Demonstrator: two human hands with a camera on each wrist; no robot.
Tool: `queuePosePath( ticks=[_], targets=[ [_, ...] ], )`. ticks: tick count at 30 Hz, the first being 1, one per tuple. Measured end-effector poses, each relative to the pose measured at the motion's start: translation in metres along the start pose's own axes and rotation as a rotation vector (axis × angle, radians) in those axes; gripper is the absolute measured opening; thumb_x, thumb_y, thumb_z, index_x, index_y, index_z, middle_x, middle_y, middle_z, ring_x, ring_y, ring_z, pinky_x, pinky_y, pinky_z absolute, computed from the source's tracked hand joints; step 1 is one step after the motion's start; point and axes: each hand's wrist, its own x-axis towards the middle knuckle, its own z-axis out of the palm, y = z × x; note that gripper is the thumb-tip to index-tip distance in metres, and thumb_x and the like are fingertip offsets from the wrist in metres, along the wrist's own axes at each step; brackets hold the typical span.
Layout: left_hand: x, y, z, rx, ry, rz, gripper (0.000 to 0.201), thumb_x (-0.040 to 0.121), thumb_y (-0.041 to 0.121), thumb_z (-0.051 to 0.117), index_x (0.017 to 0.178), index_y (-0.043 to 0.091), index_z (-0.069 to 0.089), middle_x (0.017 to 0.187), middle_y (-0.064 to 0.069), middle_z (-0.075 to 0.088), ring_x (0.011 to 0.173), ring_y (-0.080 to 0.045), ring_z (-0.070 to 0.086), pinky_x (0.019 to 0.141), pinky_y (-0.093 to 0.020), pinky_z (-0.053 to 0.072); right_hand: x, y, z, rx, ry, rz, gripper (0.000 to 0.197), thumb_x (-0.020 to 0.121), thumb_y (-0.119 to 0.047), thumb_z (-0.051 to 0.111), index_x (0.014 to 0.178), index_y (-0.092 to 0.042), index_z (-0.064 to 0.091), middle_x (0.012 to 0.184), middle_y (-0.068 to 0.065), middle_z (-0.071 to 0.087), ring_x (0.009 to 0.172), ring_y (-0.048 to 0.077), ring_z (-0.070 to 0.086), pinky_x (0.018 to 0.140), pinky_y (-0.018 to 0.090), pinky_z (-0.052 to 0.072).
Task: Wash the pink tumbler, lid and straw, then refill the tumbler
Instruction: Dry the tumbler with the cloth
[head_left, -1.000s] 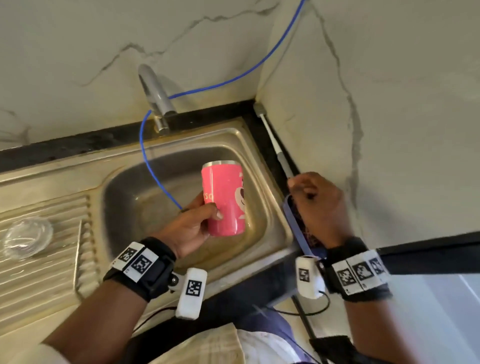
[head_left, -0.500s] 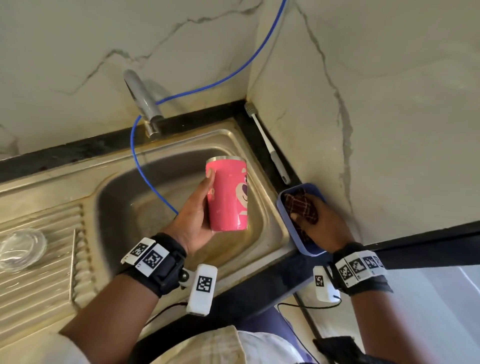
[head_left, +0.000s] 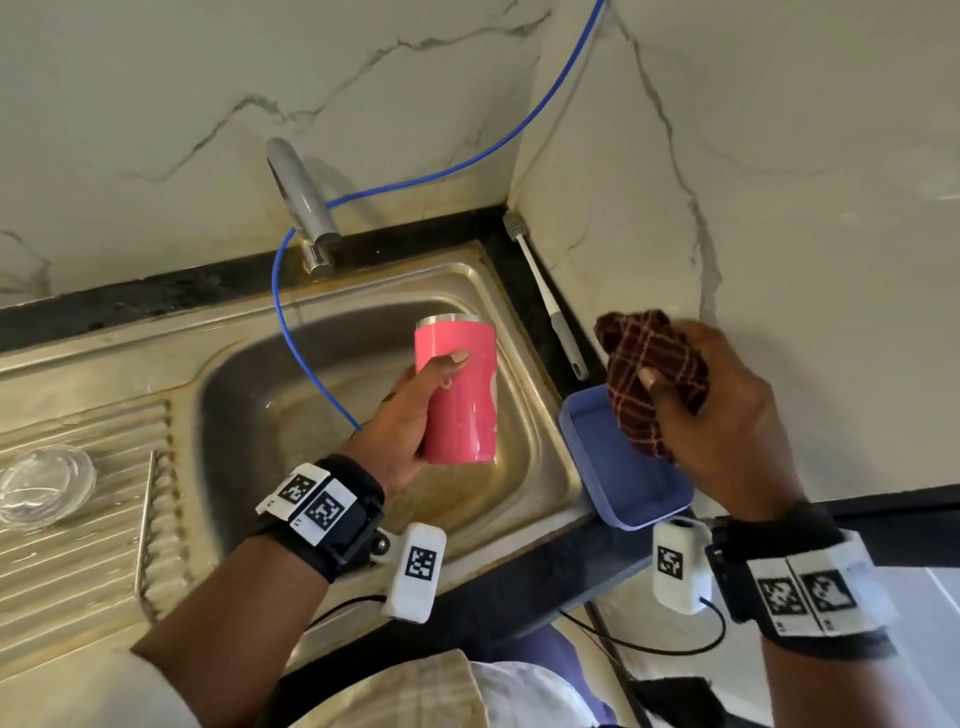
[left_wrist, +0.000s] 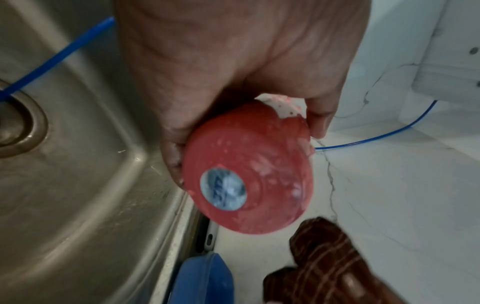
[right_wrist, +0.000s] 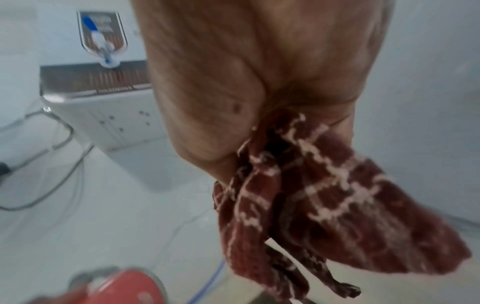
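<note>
My left hand (head_left: 415, 410) grips the pink tumbler (head_left: 460, 395) upright over the steel sink (head_left: 244, 384), thumb across its side. From the left wrist view I see the tumbler's round base (left_wrist: 249, 174) with a silver-blue sticker. My right hand (head_left: 706, 405) holds a bunched maroon checked cloth (head_left: 644, 364) above the blue tub (head_left: 618, 478); the same cloth (right_wrist: 324, 205) hangs from my fingers in the right wrist view. A clear lid (head_left: 44, 483) lies on the draining board at the left. No straw shows.
A grey tap (head_left: 301, 197) stands behind the sink, with a thin blue hose (head_left: 296, 332) running down into the basin. A long white brush (head_left: 545, 296) lies along the black counter edge by the wall corner. Marble walls close in behind and to the right.
My right hand has lifted the maroon cloth out of the blue tub. The left hand keeps the tumbler over the sink, turned slightly.
</note>
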Motion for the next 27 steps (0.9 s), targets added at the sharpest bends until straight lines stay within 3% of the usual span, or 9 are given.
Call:
queuePosePath(
  ticks=[2,7,10,12,15,18,21,24,27],
  targets=[
    [0.003,0.001,0.002,0.002,0.005,0.015,0.083,0.079,0.051,0.080,0.148,0.016,0.052,0.135,-0.022,0.068,0.108,-0.040,0.073,0.087,-0.051,0.060,0.011,-0.023,0.000,0.083,-0.038,-0.082,0.061,0.102,-0.025,0.068,0.158,-0.028,0.045,0.129,-0.010,0.068,0.114,0.005,0.067,0.092,0.008,0.051],
    [0.006,0.005,0.012,0.035,0.003,0.035,0.084,0.091,0.085,0.049,0.150,0.025,0.051,0.136,-0.019,0.069,0.117,-0.039,0.072,0.093,-0.057,0.059,0.026,-0.072,0.055,0.094,-0.210,-0.267,0.054,0.103,-0.031,0.056,0.156,-0.036,0.048,0.128,-0.001,0.061,0.111,0.011,0.064,0.099,0.037,0.057],
    [0.002,0.013,0.015,-0.058,-0.004,0.050,0.086,0.096,0.083,0.018,0.146,0.027,0.059,0.137,-0.015,0.070,0.124,-0.040,0.068,0.098,-0.065,0.056,0.025,-0.098,0.089,0.041,-0.173,-0.313,0.052,0.102,-0.056,0.053,0.148,-0.033,0.055,0.142,-0.001,0.048,0.112,0.005,0.057,0.091,0.024,0.055],
    [0.001,0.018,0.011,-0.082,0.026,0.065,0.086,0.095,0.086,0.021,0.149,0.030,0.056,0.142,-0.012,0.067,0.128,-0.039,0.066,0.102,-0.070,0.051,0.028,-0.110,0.104,0.008,-0.106,-0.351,0.054,0.100,-0.065,0.055,0.142,-0.031,0.060,0.149,-0.003,0.047,0.117,0.003,0.057,0.089,0.016,0.049],
    [0.004,0.019,0.000,-0.094,0.142,0.114,0.088,0.093,0.087,0.035,0.148,0.022,0.057,0.141,-0.017,0.067,0.131,-0.040,0.063,0.108,-0.064,0.049,0.028,-0.117,0.120,0.042,-0.094,-0.473,0.035,0.104,-0.044,0.062,0.132,-0.023,0.069,0.145,-0.003,0.057,0.116,0.010,0.063,0.091,0.025,0.054],
    [0.008,0.017,-0.021,-0.121,0.247,0.151,0.094,0.093,0.084,0.044,0.150,0.008,0.051,0.135,-0.027,0.066,0.123,-0.042,0.068,0.094,-0.050,0.059,0.009,-0.114,0.133,0.043,-0.231,-0.602,0.028,0.106,-0.035,0.061,0.125,-0.018,0.072,0.142,-0.001,0.062,0.112,0.017,0.067,0.090,0.037,0.058],
    [-0.001,0.018,-0.031,-0.169,0.207,0.132,0.098,0.098,0.081,0.035,0.149,-0.002,0.046,0.114,-0.028,0.067,0.078,-0.030,0.073,0.055,-0.030,0.059,-0.011,-0.099,0.140,0.073,-0.299,-0.680,0.021,0.104,-0.030,0.066,0.112,-0.012,0.074,0.135,0.001,0.065,0.096,0.022,0.068,0.077,0.041,0.057],
    [-0.005,0.015,-0.036,-0.224,0.206,0.096,0.104,0.095,0.085,0.038,0.149,-0.003,0.048,0.118,-0.030,0.061,0.085,-0.033,0.066,0.060,-0.032,0.058,-0.013,-0.089,0.140,0.077,-0.307,-0.786,0.014,0.097,-0.020,0.074,0.108,-0.012,0.074,0.130,0.003,0.066,0.089,0.025,0.068,0.071,0.043,0.057],
    [-0.005,0.014,-0.035,-0.162,0.227,0.132,0.092,0.100,0.080,0.031,0.141,0.001,0.056,0.103,-0.016,0.076,0.083,-0.028,0.075,0.061,-0.034,0.060,0.004,-0.102,0.135,0.115,-0.328,-0.777,0.029,0.101,-0.023,0.069,0.130,-0.018,0.069,0.129,0.003,0.067,0.091,0.020,0.070,0.075,0.039,0.060]
  ],
)
